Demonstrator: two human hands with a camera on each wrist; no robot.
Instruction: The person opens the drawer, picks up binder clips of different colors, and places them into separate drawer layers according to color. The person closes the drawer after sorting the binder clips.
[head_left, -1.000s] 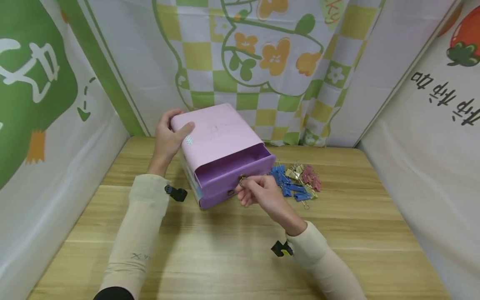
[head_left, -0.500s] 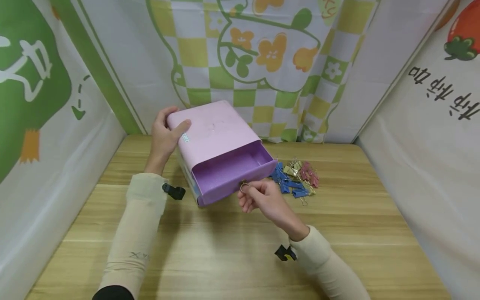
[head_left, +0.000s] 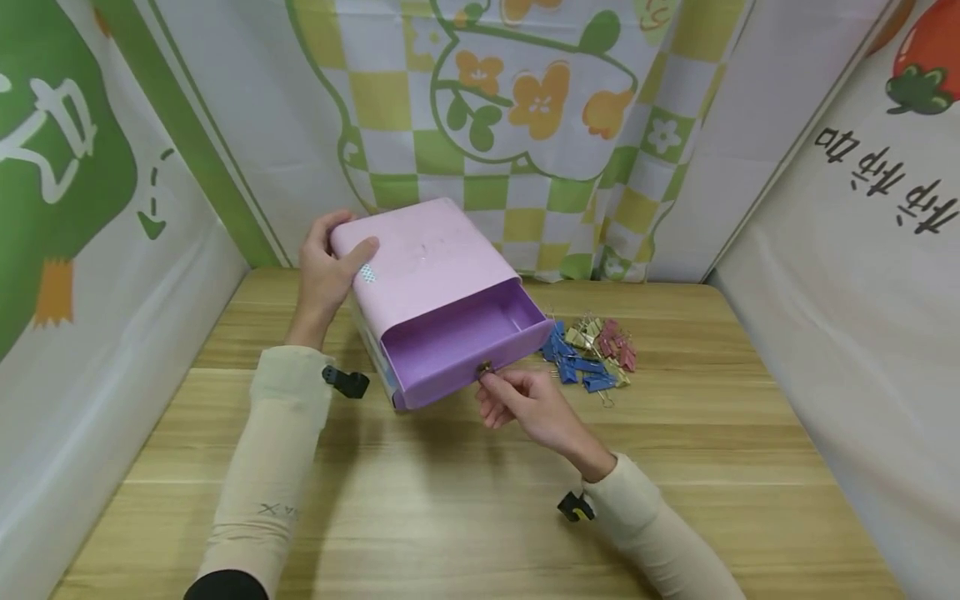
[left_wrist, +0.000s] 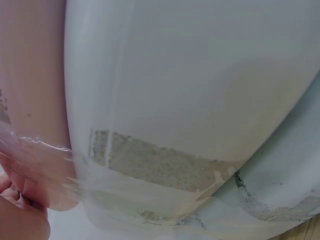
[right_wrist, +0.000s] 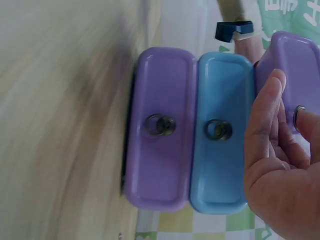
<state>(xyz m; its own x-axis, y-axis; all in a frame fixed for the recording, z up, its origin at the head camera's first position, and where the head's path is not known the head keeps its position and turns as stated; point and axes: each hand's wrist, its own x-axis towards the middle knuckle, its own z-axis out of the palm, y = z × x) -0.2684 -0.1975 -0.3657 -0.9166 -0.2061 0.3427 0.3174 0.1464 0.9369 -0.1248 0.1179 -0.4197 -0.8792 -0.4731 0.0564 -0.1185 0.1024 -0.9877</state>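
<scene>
A small drawer cabinet (head_left: 427, 258) with a pink top stands angled on the table. My left hand (head_left: 322, 275) grips its back left corner, thumb over the top and fingers round the side. The cabinet's top purple drawer (head_left: 461, 329) is partly pulled out, its visible inside bare. My right hand (head_left: 532, 408) pinches the ring pull (right_wrist: 298, 117) of this drawer between thumb and fingers. Below it, in the right wrist view, a blue drawer (right_wrist: 223, 165) and another purple drawer (right_wrist: 160, 170) are pushed in, each with its own ring pull. Clear tape (left_wrist: 40, 142) wraps the cabinet's side in the left wrist view.
Right of the cabinet lies a heap of binder clips, with blue clips (head_left: 570, 358), gold clips (head_left: 583, 335) and pink clips (head_left: 617, 343). The wooden table (head_left: 420, 517) ends at a patterned curtain (head_left: 525, 208) behind and printed cloth walls at both sides.
The top drawer has slid out further toward me with my right hand on its ring pull, showing more of its inside. My left hand keeps its hold on the cabinet. The head view has shifted slightly.
</scene>
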